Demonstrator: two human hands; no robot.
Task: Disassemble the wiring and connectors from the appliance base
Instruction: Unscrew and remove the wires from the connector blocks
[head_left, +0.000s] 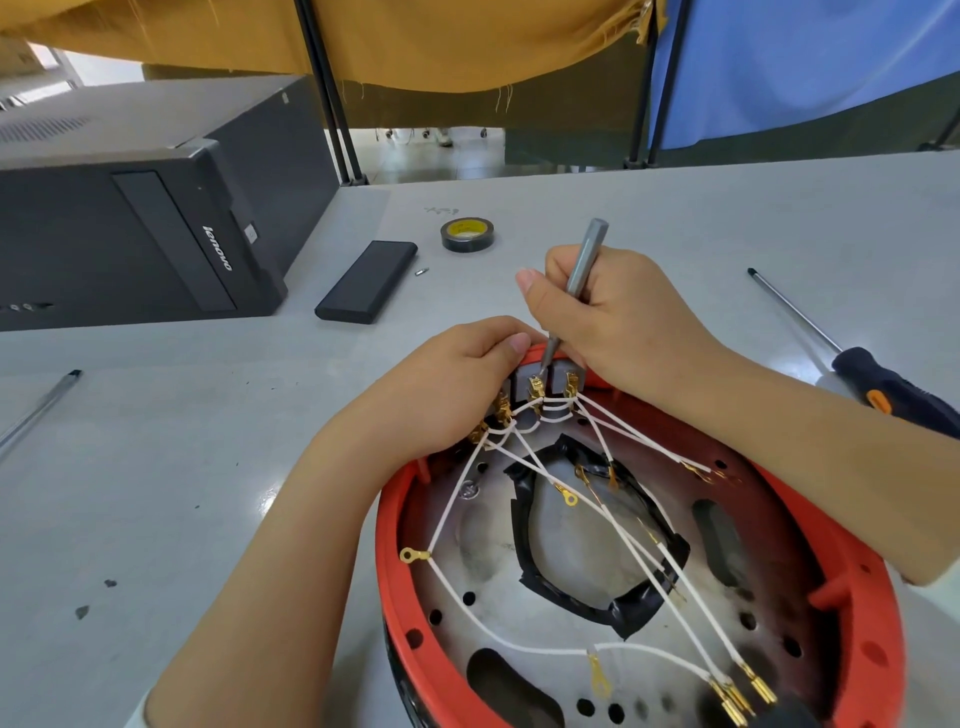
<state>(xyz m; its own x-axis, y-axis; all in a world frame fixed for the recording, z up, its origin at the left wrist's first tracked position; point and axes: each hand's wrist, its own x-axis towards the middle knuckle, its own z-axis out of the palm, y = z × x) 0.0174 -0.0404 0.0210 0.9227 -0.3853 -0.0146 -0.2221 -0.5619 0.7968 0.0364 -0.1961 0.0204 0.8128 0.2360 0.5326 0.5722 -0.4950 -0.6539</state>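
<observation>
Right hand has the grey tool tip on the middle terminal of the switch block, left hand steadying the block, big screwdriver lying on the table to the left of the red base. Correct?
One error: the head view shows the big screwdriver lying to the right of the red base, not the left. The rest stands: the right hand holds the grey tool with its tip at the middle terminal, and the left hand steadies the switch block.

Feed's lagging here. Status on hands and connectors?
Right hand grips precision screwdriver, tip at middle spade connector. Left hand steadies switch block. White wires crisscross base.
</observation>
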